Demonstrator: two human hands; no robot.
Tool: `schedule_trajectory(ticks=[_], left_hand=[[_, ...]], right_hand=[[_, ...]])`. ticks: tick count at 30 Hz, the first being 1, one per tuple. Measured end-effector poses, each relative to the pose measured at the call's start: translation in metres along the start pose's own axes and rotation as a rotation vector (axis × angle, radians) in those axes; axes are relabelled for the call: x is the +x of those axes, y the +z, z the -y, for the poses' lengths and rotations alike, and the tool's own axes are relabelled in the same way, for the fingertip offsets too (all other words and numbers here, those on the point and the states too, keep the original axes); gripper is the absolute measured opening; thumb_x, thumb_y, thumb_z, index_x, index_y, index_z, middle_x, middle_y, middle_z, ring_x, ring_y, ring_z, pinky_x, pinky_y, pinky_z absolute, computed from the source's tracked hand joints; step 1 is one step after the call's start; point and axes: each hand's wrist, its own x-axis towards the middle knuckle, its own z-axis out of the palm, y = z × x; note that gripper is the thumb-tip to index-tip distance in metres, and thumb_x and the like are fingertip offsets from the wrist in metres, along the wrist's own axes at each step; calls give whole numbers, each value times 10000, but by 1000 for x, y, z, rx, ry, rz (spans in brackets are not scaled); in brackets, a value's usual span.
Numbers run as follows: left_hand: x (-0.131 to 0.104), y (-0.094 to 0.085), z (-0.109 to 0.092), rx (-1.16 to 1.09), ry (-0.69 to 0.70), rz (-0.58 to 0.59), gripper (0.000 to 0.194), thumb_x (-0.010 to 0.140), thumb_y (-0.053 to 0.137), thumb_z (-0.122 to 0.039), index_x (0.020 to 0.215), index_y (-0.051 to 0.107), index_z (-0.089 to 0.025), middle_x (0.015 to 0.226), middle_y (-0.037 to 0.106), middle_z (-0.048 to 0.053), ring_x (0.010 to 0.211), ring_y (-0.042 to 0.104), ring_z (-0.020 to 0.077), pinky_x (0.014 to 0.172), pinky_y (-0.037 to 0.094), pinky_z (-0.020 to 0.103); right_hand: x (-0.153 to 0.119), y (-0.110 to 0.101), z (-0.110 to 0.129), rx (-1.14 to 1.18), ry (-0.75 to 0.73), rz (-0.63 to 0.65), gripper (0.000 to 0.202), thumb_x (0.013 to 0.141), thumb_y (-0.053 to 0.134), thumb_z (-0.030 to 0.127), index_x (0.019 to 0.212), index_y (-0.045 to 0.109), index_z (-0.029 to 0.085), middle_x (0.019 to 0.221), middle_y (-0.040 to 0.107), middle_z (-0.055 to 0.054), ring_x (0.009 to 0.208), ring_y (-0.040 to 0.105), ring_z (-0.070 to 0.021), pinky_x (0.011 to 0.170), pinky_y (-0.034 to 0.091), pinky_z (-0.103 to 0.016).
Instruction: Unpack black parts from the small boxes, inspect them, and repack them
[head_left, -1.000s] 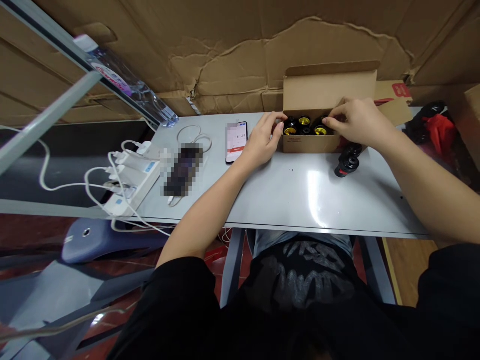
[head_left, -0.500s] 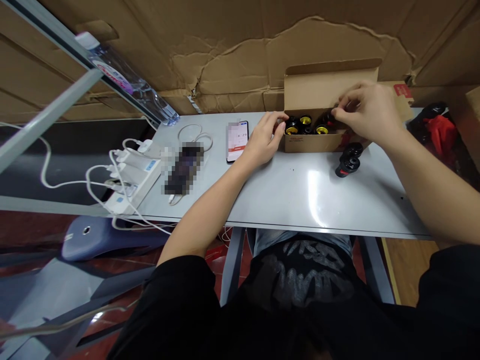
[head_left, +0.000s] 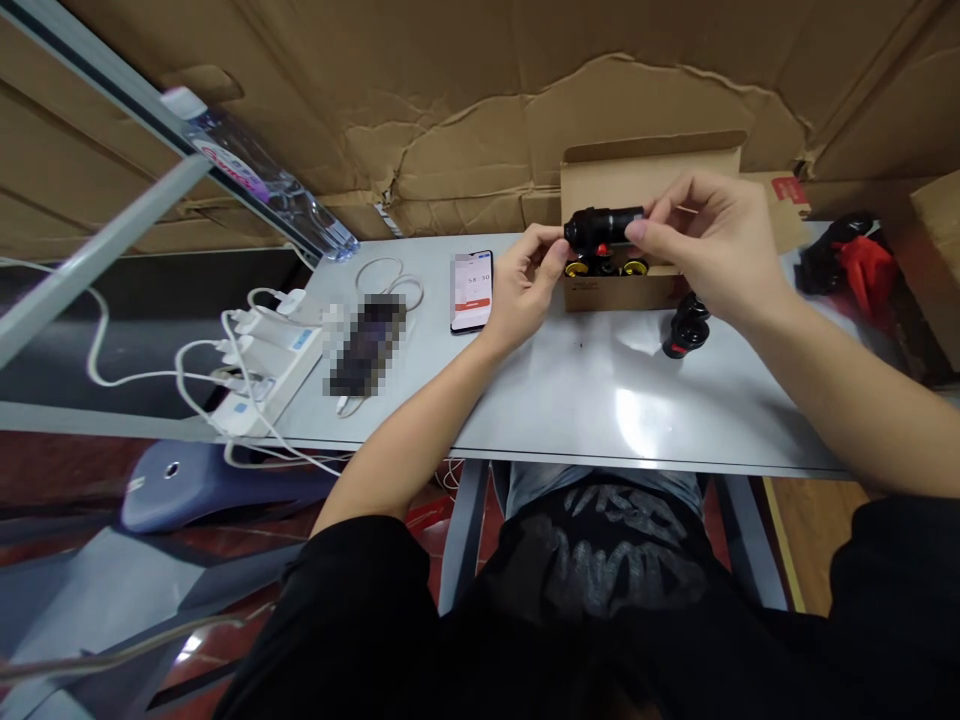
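Note:
My right hand (head_left: 712,245) holds a black lamp socket (head_left: 600,227) by its end, lifted just above an open cardboard box (head_left: 622,292). My left hand (head_left: 525,285) rests against the box's left end, its fingertips touching the socket's other end. Inside the box sit several black sockets with brass threads (head_left: 604,267). A loose black socket with a red mark (head_left: 684,328) lies on the grey table (head_left: 570,390) right of the box.
A lit phone (head_left: 472,290) lies left of my left hand, beside a blurred dark device (head_left: 367,343) and a white power strip (head_left: 259,355) with cables. A plastic bottle (head_left: 262,180) leans at the back left. Red and black items (head_left: 847,262) sit far right. Cardboard lines the back.
My right hand has lifted one black socket out of the box and turned it sideways. My left hand's fingers rose to meet it.

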Motion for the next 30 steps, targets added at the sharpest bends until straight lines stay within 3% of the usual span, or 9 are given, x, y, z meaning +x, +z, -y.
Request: schedule_trajectory(ticks=[2, 4, 7, 11, 14, 19, 25, 30], left_hand=[[0, 1, -2, -5, 4, -8, 786, 1318, 149, -860, 1567, 724, -384, 1364, 825, 109, 1287, 880, 295, 1060, 785, 543], [-2, 1, -3, 2, 25, -16, 761, 1327, 176, -847, 1598, 729, -399, 1405, 829, 108, 1309, 882, 303, 1063, 795, 558], [-4, 0, -5, 41, 60, 4, 714, 1334, 237, -834, 1637, 742, -431, 1426, 833, 103, 1351, 873, 325, 1104, 786, 606], [-3, -3, 6, 91, 48, -48, 707, 1335, 262, -820, 1638, 759, -419, 1416, 816, 117, 1404, 842, 343, 1181, 733, 615], [1, -2, 27, 62, 35, -104, 736, 1308, 335, -870, 1497, 819, -350, 1304, 822, 128, 1268, 839, 328, 1142, 724, 584], [3, 7, 49, 16, 8, -34, 801, 1242, 402, -971, 1445, 832, -327, 1296, 809, 139, 1150, 808, 311, 1132, 721, 592], [-1, 11, 45, 27, 13, 5, 836, 1228, 380, -992, 1454, 818, -317, 1422, 776, 168, 1216, 818, 316, 1177, 729, 596], [0, 10, 41, 37, -3, 25, 892, 1217, 349, -1002, 1417, 824, -273, 1433, 762, 197, 1249, 824, 331, 1172, 742, 597]], right_hand=[[-2, -3, 2, -61, 46, 79, 494, 920, 1065, 664, 1274, 803, 440, 1388, 926, -64, 1247, 876, -420, 1174, 760, -692], [-3, -5, 4, -134, 49, 190, 705, 881, 1076, 603, 1519, 789, 507, 1463, 926, -32, 1299, 872, -434, 1207, 744, -706], [-3, -8, 5, -283, -8, 298, 769, 905, 1014, 545, 1640, 787, 544, 1479, 932, 9, 1352, 871, -446, 1284, 696, -703], [4, -15, 0, -328, -23, 213, 826, 954, 947, 482, 1750, 730, 520, 1585, 900, 4, 1341, 879, -409, 1235, 708, -592], [14, -25, -13, -372, -11, 107, 762, 962, 955, 468, 1697, 752, 474, 1579, 902, -34, 1283, 879, -399, 1174, 698, -550], [27, -36, -38, -579, 13, 70, 636, 957, 895, 314, 1582, 799, 380, 1403, 935, -77, 1143, 854, -362, 1172, 638, -531], [34, -39, -61, -628, -3, 183, 547, 939, 861, 210, 1471, 916, 326, 1631, 803, -142, 981, 795, -276, 1112, 658, -504], [42, -40, -75, -626, 12, 273, 525, 891, 797, 128, 1362, 955, 296, 1315, 919, -124, 1106, 835, -323, 1152, 660, -504]])
